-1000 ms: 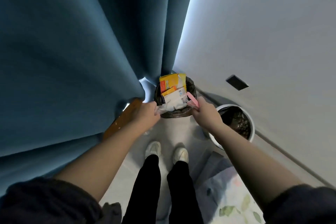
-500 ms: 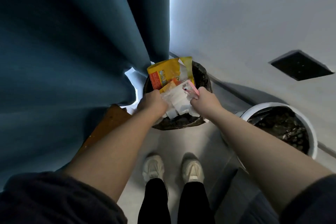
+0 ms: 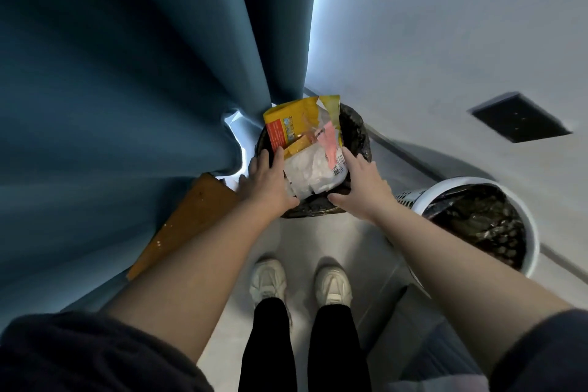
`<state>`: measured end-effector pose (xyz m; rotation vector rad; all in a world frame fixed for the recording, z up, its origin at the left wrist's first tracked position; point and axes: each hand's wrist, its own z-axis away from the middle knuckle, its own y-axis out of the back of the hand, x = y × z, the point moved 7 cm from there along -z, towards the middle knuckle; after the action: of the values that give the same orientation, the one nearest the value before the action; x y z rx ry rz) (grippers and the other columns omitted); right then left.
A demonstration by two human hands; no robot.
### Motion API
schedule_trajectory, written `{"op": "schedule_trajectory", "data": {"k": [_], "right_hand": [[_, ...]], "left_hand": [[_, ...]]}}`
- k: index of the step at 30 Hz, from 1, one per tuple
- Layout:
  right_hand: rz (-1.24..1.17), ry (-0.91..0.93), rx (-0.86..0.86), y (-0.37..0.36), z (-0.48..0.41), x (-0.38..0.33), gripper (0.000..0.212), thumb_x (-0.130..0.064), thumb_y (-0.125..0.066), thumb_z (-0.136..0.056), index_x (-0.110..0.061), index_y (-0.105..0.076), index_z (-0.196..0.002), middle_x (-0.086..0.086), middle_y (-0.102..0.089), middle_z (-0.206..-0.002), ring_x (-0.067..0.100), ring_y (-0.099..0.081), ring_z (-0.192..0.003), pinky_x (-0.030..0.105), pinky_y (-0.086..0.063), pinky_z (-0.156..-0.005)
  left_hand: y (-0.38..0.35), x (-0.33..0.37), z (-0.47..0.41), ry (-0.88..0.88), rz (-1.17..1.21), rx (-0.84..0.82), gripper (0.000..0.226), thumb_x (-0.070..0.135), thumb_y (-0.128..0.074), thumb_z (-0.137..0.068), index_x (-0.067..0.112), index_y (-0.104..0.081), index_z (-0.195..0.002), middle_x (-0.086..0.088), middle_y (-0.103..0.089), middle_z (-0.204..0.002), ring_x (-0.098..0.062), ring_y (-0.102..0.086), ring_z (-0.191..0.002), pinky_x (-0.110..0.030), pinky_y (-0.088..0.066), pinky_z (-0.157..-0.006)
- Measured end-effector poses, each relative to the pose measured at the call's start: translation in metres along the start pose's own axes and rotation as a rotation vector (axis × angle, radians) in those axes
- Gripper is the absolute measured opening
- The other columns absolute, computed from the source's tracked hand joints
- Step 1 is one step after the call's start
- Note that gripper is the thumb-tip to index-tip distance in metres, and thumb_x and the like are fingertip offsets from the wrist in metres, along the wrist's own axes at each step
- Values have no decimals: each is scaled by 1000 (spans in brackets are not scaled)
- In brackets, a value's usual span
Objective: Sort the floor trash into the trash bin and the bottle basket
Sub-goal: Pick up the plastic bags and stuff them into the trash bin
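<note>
Both hands spread-fingered, gripping nothing: left hand [image 3: 266, 183], right hand [image 3: 362, 186] flank wrappers [image 3: 310, 149] heaped in trash bin [image 3: 358, 132]. I'd press evenly, avoiding spillover.

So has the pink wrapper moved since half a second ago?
Yes. The pink wrapper left the right hand and now lies farther inside the trash bin.

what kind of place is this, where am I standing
Probably a corner of a room at home, though that's a guess: a floor-length blue curtain, a plain white wall with a dark socket plate, and a lined trash bin on the floor.
</note>
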<state>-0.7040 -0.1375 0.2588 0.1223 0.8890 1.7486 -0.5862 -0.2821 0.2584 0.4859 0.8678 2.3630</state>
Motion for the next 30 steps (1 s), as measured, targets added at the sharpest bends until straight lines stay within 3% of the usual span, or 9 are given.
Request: {"op": "schedule_trajectory", "data": {"k": [4,12,15,19,25,30], "right_hand": [[114,21,33,31,60,-12,98,-45,-66,-82,-38,4,-150,4,-3,-161,32,2,-147,61,-10,-113],[241,154,10,98,219,-73,90,-51,-58,-87,-36,4,-151,4,-4,-162,32,-3,-148,58,-17,-114],[300,260,36,113,278,-104,83,-51,-53,-90,-36,1,-151,4,-3,-162,32,-2,-148,58,-14,-115],[434,359,194,120,346,-147,73,-53,-42,-93,-33,-3,-152,6,-2,-161,31,3,-148,60,-5,-114],[574,517,203,73,420,-205,70,-54,-33,-94,-31,-1,-152,7,3,-161,32,8,-147,60,3,-114],[687,705,73,-5,473,-251,70,-56,-28,-96,-31,5,-152,5,4,-161,31,9,-147,59,-2,-116]], "left_hand": [[30,0,55,4,1,9,115,48,-75,-73,26,7,-151,-3,2,-160,-31,-1,-146,-51,-20,-113],[100,-13,232,59,204,51,107,53,-71,-75,24,-1,-152,-6,-2,-160,-31,-5,-146,-51,-17,-115],[117,-22,307,59,182,143,105,57,-66,-77,24,0,-152,-7,-1,-160,-31,-4,-146,-50,-15,-116],[127,-41,401,115,118,324,97,66,-53,-81,26,1,-151,-6,1,-160,-30,1,-146,-54,-9,-113],[91,-85,504,344,203,455,84,69,-26,-87,24,2,-151,-6,6,-160,-30,8,-146,-60,-1,-113],[35,-142,576,626,395,509,76,64,-28,-91,27,1,-151,-4,3,-160,-28,6,-147,-59,-1,-113]]}}
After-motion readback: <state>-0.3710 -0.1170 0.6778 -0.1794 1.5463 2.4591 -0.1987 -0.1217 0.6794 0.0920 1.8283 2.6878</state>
